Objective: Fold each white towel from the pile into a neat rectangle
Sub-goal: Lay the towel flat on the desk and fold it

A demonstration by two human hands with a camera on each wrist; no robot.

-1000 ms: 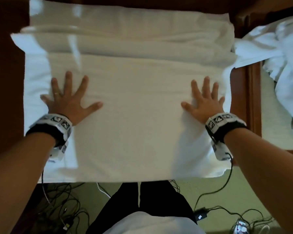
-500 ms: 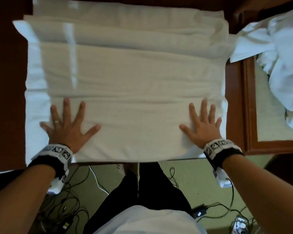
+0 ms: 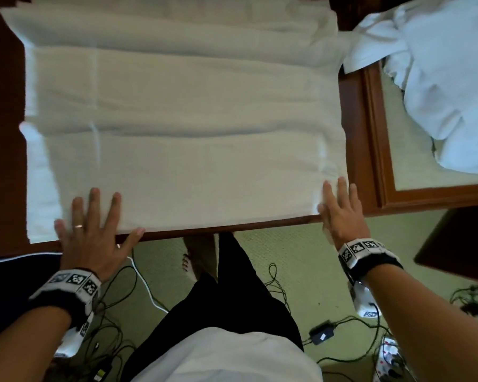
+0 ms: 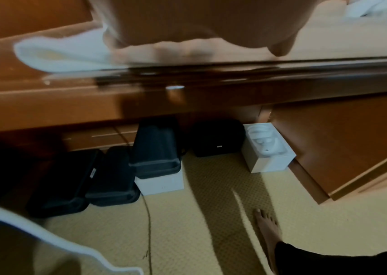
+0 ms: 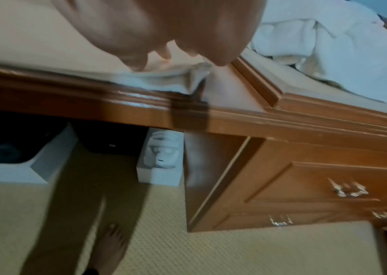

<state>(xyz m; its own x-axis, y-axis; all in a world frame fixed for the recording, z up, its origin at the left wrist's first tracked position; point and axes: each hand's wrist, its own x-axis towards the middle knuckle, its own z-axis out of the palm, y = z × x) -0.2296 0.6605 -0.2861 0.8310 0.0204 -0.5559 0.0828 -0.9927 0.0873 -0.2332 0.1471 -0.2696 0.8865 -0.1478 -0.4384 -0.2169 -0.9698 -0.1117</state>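
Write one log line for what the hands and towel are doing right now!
left hand: flat on towel near edge | right hand: flat on its right corner | towel: spread on desk | pile: unfolded, right

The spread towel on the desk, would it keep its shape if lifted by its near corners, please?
Probably not: the spread towel lies in soft creased layers, so it would likely sag. Its thick folds suggest some weight. Both hands, left and right, lie flat on it.

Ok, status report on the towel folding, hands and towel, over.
Left hand open, flat on towel at near desk edge. Right hand open, flat on towel's near right corner. Towel spread flat, partly folded. Unfolded pile waits right; nothing blocking.
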